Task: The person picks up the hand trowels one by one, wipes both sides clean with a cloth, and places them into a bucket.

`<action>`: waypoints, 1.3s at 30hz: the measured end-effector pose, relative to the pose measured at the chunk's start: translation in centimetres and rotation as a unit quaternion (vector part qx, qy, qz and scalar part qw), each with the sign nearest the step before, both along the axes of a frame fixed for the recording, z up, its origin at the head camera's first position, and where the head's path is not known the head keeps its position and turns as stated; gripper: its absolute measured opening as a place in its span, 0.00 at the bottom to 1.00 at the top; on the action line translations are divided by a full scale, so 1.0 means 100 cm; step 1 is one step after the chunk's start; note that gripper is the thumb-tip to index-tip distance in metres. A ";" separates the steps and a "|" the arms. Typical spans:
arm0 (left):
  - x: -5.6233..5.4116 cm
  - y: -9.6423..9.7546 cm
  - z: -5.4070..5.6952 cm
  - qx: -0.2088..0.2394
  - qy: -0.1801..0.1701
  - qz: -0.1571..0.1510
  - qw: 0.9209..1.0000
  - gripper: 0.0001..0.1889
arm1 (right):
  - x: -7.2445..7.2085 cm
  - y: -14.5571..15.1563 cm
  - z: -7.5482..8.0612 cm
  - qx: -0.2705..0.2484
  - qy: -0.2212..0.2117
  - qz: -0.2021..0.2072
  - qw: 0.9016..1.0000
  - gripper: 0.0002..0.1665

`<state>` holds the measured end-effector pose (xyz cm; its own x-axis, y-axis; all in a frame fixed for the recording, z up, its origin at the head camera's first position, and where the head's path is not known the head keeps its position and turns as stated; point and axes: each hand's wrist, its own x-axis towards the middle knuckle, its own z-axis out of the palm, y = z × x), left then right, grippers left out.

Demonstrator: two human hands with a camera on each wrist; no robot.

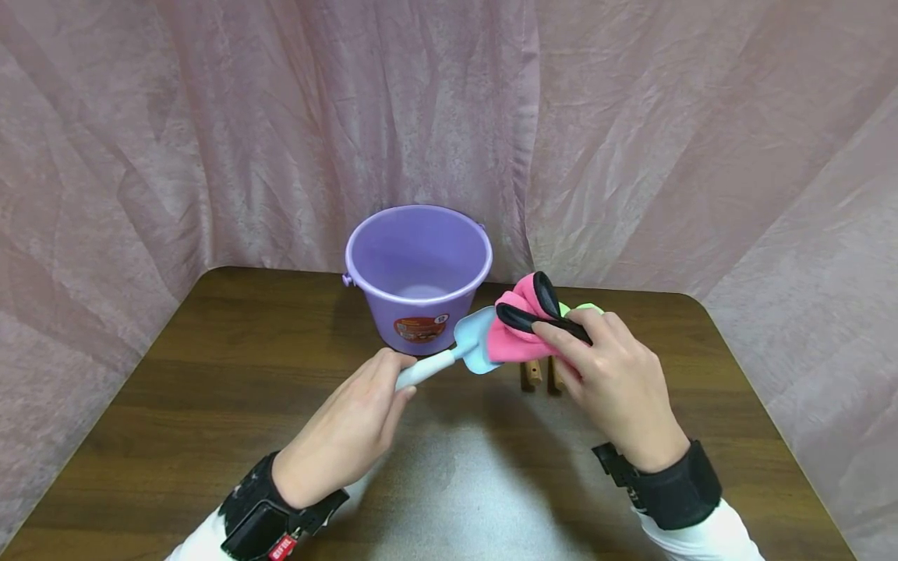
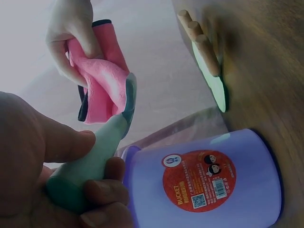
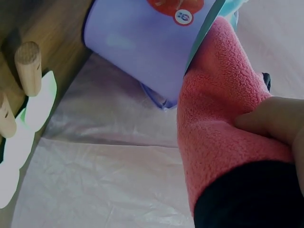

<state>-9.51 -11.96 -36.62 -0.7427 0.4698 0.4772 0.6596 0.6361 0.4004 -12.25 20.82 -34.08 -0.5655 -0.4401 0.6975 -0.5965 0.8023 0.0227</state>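
A light blue toy shovel (image 1: 429,368) is held by its pale handle in my left hand (image 1: 351,428), with the thumb on top in the left wrist view. Its blade points right and slightly away from me. My right hand (image 1: 617,382) grips a folded pink cloth (image 1: 515,343) with black edging. The cloth lies against the shovel's blade and hides part of it. Behind the blade, a purple bucket (image 1: 379,313) with a round red label stands upright on the table; nothing shows inside it.
Beyond the cloth, three wooden-handled tools (image 2: 206,54) with light green blades lie side by side on the table, partly hidden in the head view. The brown wooden table (image 1: 210,389) ends at a pink curtain (image 1: 281,156) behind the bucket.
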 end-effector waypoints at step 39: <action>0.000 0.004 -0.002 0.006 -0.054 0.040 0.998 0.18 | 0.009 -0.021 -0.001 -0.075 -0.090 0.144 0.983 0.27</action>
